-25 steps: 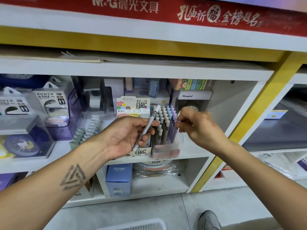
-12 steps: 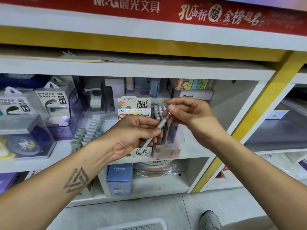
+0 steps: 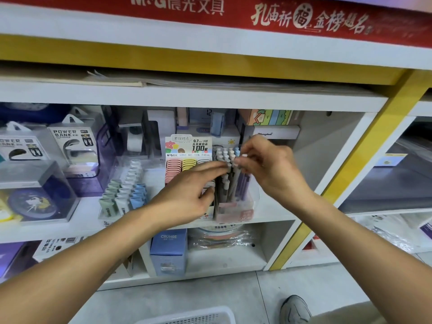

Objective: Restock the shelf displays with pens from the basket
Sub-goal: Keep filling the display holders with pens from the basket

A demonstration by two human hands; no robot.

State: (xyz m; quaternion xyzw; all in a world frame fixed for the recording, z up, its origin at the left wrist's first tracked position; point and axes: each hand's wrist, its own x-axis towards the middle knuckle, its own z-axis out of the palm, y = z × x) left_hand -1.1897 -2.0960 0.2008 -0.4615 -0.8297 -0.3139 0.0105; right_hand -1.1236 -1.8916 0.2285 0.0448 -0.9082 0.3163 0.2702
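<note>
My left hand (image 3: 184,197) and right hand (image 3: 268,167) meet fingertip to fingertip, both pinching a grey pen (image 3: 230,181) upright in the clear display box (image 3: 233,211) on the shelf (image 3: 275,211); the basket (image 3: 187,318) lies at 6 o'clock.

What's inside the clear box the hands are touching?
The clear box holds upright pens, grey, blue and purple. Both hands cover some tops, so the count stays hidden.
</note>
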